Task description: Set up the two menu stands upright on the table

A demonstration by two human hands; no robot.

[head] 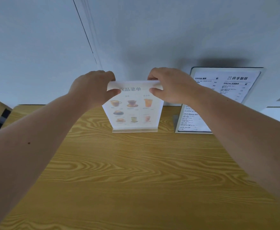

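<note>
A desk (136,171) with a yellow-brown wood-grain top is seen stretching from the near edge to a pale wall at the far side. Toward its far edge, near the middle, a clear acrylic menu stand with pictures of drinks (132,113) is set upright on its transparent base. Just to the right of it, a second stand holding a white black-printed price list (219,100) is placed on the desk, apart from the first, partly hidden by a forearm.

left hand (92,87): bare, no ring or glove
right hand (171,85): bare, no ring or glove
forearms: bare, no sleeves or watch
left forearm marking: one small dark mole
</note>
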